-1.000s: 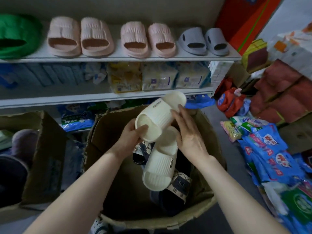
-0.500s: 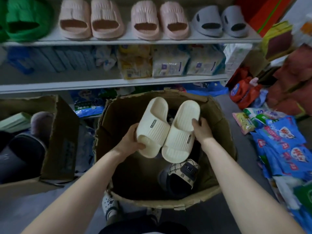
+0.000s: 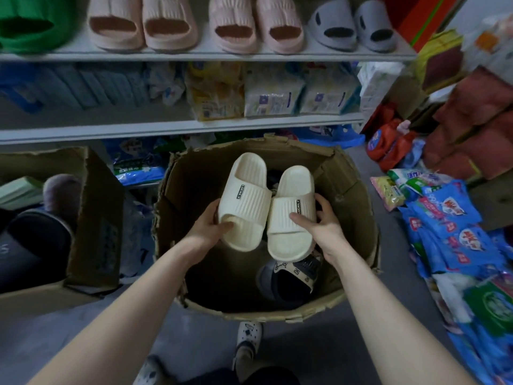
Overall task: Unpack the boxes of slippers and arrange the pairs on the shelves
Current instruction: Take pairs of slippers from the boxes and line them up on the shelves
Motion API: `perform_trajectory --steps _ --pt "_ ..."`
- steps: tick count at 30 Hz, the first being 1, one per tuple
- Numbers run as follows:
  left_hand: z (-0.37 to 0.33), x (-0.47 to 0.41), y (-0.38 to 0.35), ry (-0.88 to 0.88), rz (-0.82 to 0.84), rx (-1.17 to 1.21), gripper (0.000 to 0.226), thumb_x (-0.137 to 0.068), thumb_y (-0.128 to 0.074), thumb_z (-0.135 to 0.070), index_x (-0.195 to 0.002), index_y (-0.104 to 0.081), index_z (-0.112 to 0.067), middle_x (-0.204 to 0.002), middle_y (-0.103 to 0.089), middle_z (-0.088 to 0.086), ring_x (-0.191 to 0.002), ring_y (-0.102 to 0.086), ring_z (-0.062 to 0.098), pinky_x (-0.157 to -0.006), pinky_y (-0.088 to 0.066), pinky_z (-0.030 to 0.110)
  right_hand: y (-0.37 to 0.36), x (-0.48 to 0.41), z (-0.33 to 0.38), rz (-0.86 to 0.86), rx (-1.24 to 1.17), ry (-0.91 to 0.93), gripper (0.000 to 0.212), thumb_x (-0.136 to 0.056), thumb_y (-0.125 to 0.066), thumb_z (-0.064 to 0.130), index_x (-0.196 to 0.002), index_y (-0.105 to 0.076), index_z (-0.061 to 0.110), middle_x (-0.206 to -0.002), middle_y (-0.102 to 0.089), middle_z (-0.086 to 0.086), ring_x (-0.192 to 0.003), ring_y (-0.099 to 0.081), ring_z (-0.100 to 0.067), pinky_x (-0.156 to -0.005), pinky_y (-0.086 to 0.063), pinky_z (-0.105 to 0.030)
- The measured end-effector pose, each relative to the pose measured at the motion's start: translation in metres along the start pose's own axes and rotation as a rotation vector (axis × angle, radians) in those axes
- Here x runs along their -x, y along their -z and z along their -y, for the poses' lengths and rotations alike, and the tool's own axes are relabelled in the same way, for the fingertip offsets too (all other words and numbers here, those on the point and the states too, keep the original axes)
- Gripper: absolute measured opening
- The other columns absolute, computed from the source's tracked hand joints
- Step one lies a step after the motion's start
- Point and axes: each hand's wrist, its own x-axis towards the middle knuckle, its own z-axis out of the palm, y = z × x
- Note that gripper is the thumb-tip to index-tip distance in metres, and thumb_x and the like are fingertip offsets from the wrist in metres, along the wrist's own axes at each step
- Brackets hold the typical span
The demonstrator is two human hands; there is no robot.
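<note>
Head camera looks down on two cream slippers held side by side over an open cardboard box. Left grip [image 3: 206, 231] is closed on the left slipper [image 3: 244, 200], with the thumb at the near opening of the ribbed strap and the fingers under its outer side. Right grip [image 3: 325, 229] is closed on the right slipper [image 3: 292, 218], with the thumb lying on the strap and the fingers curled round the outer edge. Between the grips the two slippers touch along their inner sides, heels pointing away from the person, and each strap bears a small dark label. Just below the right grip, down inside the box [image 3: 358, 195], lies a dark slipper [image 3: 288, 280] with a patterned strap. Well above both grips runs the top shelf [image 3: 211, 55], which carries a pink pair [image 3: 143, 22], a second pink pair [image 3: 255, 26], a grey pair [image 3: 352, 27] and a green slipper [image 3: 30, 20]. A lower shelf [image 3: 177, 127] between it and the grips holds packets. Left of the left grip stands a second box [image 3: 94, 218]. Right of the right grip, blue packets [image 3: 444, 218] lie on the floor.
</note>
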Motion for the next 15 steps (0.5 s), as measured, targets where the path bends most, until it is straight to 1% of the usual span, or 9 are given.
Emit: perform_trajectory --steps 3,5,7,9,12,15 --pt "-0.004 0.015 0.018 -0.068 0.031 0.003 0.070 -0.085 -0.069 -0.017 -0.144 -0.036 -0.033 -0.130 -0.054 0.000 -0.114 -0.057 0.023 -0.091 -0.054 0.049 -0.011 0.017 0.015 -0.085 -0.032 0.104 0.076 -0.079 -0.081 0.026 -0.142 -0.039 0.034 -0.124 -0.061 -0.001 -0.106 -0.063 -0.018 -0.081 -0.054 -0.032" --pt "-0.012 0.031 0.034 -0.146 0.022 0.018 0.068 -0.086 -0.069 -0.015 -0.143 -0.036 -0.032 -0.128 -0.055 -0.002 -0.113 -0.058 0.020 -0.091 -0.055 0.042 -0.023 0.032 0.027 -0.119 -0.049 0.202 0.073 -0.080 -0.079 0.025 -0.142 -0.040 0.031 -0.120 -0.063 -0.001 -0.102 -0.065 -0.014 -0.075 -0.054 -0.025" --pt "-0.020 0.047 0.057 -0.216 0.023 0.045 0.069 -0.087 -0.065 -0.009 -0.145 -0.034 -0.030 -0.127 -0.057 0.000 -0.113 -0.059 0.020 -0.089 -0.054 0.036 -0.038 0.050 0.043 -0.121 -0.076 0.278 0.070 -0.082 -0.077 0.023 -0.141 -0.040 0.031 -0.120 -0.063 -0.002 -0.100 -0.066 -0.012 -0.071 -0.055 -0.021" --pt "-0.026 0.065 0.087 -0.263 0.037 0.071 0.070 -0.088 -0.063 -0.007 -0.147 -0.032 -0.028 -0.129 -0.059 0.004 -0.114 -0.061 0.023 -0.091 -0.053 0.038 -0.058 0.071 0.060 -0.095 -0.052 0.339 0.068 -0.083 -0.077 0.024 -0.141 -0.041 0.027 -0.120 -0.064 0.000 -0.101 -0.067 -0.011 -0.070 -0.056 -0.020" --pt "-0.032 0.094 0.138 -0.340 0.007 0.081 0.069 -0.088 -0.064 -0.011 -0.147 -0.032 -0.029 -0.129 -0.060 0.005 -0.113 -0.062 0.023 -0.093 -0.053 0.044 -0.097 0.099 0.083 -0.058 0.007 0.411 0.073 -0.082 -0.077 0.031 -0.145 -0.041 0.027 -0.121 -0.063 0.000 -0.104 -0.066 -0.012 -0.075 -0.055 -0.022" --pt "-0.035 0.124 0.186 -0.415 -0.024 0.070 0.068 -0.091 -0.061 -0.010 -0.149 -0.029 -0.027 -0.130 -0.059 0.003 -0.114 -0.061 0.022 -0.096 -0.051 0.048 -0.146 0.126 0.098 -0.031 0.007 0.483 0.062 -0.084 -0.076 0.029 -0.139 -0.046 0.028 -0.120 -0.064 0.000 -0.104 -0.066 -0.013 -0.076 -0.056 -0.025"
